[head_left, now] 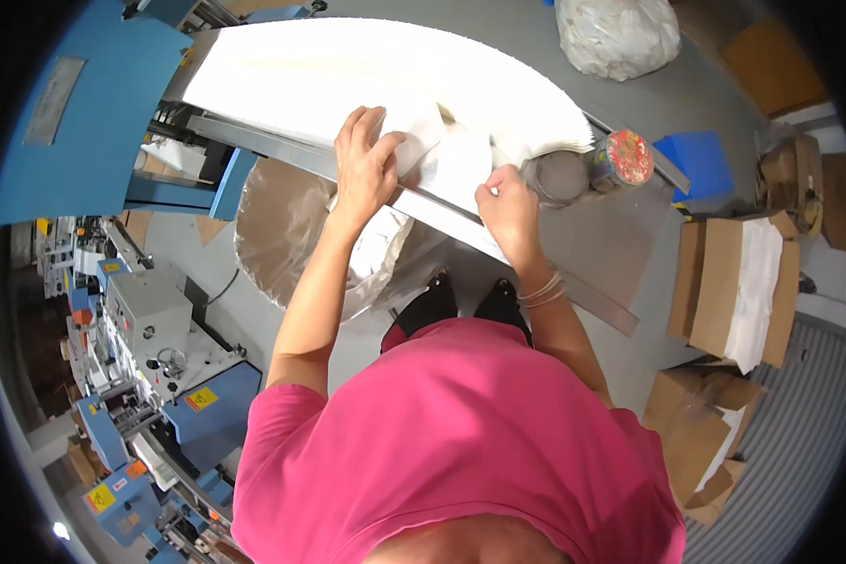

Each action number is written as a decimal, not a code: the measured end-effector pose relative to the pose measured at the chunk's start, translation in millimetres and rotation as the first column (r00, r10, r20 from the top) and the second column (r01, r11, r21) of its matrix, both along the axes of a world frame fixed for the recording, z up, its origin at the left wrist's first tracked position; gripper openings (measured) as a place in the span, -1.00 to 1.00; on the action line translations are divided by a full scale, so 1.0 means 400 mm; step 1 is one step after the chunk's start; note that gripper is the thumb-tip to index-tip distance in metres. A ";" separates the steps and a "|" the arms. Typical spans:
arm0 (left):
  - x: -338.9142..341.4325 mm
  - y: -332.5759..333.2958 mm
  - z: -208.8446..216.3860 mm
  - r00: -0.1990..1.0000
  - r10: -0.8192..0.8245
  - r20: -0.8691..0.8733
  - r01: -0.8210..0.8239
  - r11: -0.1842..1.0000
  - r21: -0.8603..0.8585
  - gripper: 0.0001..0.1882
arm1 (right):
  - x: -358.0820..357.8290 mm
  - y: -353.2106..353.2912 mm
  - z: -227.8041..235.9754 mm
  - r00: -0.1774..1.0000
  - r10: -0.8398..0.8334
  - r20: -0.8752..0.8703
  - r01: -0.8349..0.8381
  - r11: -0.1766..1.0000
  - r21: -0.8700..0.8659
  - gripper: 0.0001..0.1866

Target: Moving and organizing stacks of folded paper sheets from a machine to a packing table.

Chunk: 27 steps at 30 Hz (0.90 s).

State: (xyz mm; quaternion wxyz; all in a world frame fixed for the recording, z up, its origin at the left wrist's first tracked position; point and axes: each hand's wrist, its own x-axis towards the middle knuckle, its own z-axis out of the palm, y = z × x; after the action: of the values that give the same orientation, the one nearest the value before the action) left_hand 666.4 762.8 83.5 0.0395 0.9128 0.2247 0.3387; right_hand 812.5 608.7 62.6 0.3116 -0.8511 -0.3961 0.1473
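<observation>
A long fanned row of thin white paper pieces point(348, 66) curves along the metal tray. In front of it, loose white paper point(456, 169) lies folded and bent between my hands. My left hand point(360, 169) is at the paper's left side over the tray's front edge, its thumb and fingers apart. My right hand point(510, 214) is closed at the paper's right side, and a bit of white shows at its fingertips. Just right of it stand a grey round can point(556, 179) and a can with a red, speckled top point(628, 158).
The tray's metal rail point(461, 226) runs in front of me. Below it hangs a clear plastic bag point(277, 230) with white scraps. Blue machinery point(94, 103) stands left. Right are a blue bin point(697, 162) and open cardboard boxes point(691, 282); a stuffed white bag point(618, 36) lies beyond.
</observation>
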 end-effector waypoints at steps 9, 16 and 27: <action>-0.006 -0.009 0.058 0.996 -0.067 -0.066 0.050 0.972 -0.231 -0.69 | -0.138 0.120 0.054 0.996 0.060 -0.058 -0.029 0.901 0.433 -0.61; -0.010 -0.014 0.072 0.995 -0.060 -0.074 0.028 0.926 -0.376 -0.75 | -0.140 0.134 0.040 0.808 0.333 -0.486 0.047 0.785 0.617 -0.45; 0.008 -0.021 0.051 0.999 0.003 -0.043 -0.015 0.957 -0.288 -0.86 | -0.046 0.150 -0.007 0.789 0.001 -0.615 0.142 0.973 0.184 -0.43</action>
State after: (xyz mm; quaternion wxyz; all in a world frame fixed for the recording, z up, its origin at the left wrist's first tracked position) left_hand 669.6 754.4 104.0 0.1659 0.9032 0.2764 0.2834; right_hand 794.0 668.6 59.8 0.5205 -0.7320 -0.2559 0.3575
